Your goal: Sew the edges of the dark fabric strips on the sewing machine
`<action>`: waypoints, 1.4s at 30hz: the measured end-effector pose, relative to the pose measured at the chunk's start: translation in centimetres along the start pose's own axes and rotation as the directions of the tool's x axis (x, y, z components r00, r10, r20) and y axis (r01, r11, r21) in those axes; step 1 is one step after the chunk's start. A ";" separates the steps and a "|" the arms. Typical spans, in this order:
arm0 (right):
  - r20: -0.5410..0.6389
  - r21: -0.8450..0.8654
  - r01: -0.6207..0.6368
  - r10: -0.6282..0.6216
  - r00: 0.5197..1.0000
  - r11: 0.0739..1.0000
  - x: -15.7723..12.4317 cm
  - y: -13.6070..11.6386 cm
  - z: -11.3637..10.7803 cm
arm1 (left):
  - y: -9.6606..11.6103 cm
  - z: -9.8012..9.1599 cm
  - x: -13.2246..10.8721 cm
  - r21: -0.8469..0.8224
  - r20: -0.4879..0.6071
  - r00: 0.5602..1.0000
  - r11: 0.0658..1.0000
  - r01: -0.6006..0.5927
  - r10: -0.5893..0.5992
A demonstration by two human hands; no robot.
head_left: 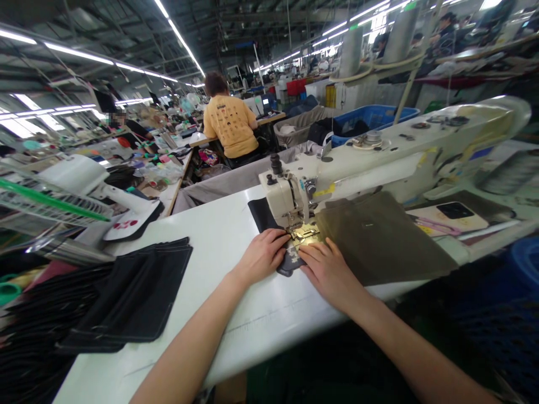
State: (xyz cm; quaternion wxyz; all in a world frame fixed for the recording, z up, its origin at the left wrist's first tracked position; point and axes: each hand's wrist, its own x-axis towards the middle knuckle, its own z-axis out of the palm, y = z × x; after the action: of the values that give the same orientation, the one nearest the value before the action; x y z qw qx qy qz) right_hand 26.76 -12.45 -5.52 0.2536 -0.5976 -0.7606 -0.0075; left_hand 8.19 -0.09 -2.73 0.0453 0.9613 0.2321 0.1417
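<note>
My left hand (pixel 263 255) rests on a dark fabric piece (pixel 261 216), its fingers reaching toward the needle area of a white sewing machine (pixel 281 196). From the other side, my right hand (pixel 332 274) lies with fingers stretched and slightly apart, its fingertips by the shiny brass-coloured plate (pixel 306 234) and the near end of the same piece. Both hands are open and press from above. The piece passes beside the presser foot, and my fingers hide part of its edge. Light marks show on its near end.
Stacked black sewn pieces (pixel 138 292) lie at left on the white table (pixel 210 247). Right of the needle is an olive fabric sheet (pixel 379 241); beyond it are a phone (pixel 457 216) and pink-handled scissors (pixel 435 225). A person in a yellow shirt (pixel 231 126) sits ahead, near a blue basket (pixel 374 118).
</note>
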 end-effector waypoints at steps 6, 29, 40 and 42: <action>-0.023 0.000 0.006 -0.006 1.000 1.000 -0.1 0.0 0.1 | 0.1 0.2 -0.2 0.013 -0.003 1.000 1.000 0.022 -0.022; -0.038 0.024 0.006 -0.005 0.999 1.000 -0.2 0.1 0.1 | 0.1 0.3 0.1 0.076 0.022 0.998 0.996 0.050 -0.052; -0.048 0.056 0.010 -0.008 0.999 0.998 -0.2 0.3 0.2 | 0.1 0.2 0.1 0.074 0.034 0.996 0.995 0.074 -0.077; -0.044 0.061 0.014 -0.012 0.999 0.998 -0.2 0.3 0.1 | 0.0 0.3 0.0 0.077 0.037 0.997 0.995 0.070 -0.073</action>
State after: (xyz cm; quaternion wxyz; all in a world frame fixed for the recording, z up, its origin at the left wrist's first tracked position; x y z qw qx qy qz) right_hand 27.00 -12.52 -5.76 0.2882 -0.5843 -0.7586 0.0009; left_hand 8.33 -0.11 -2.97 0.0187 0.9559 0.2707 0.1121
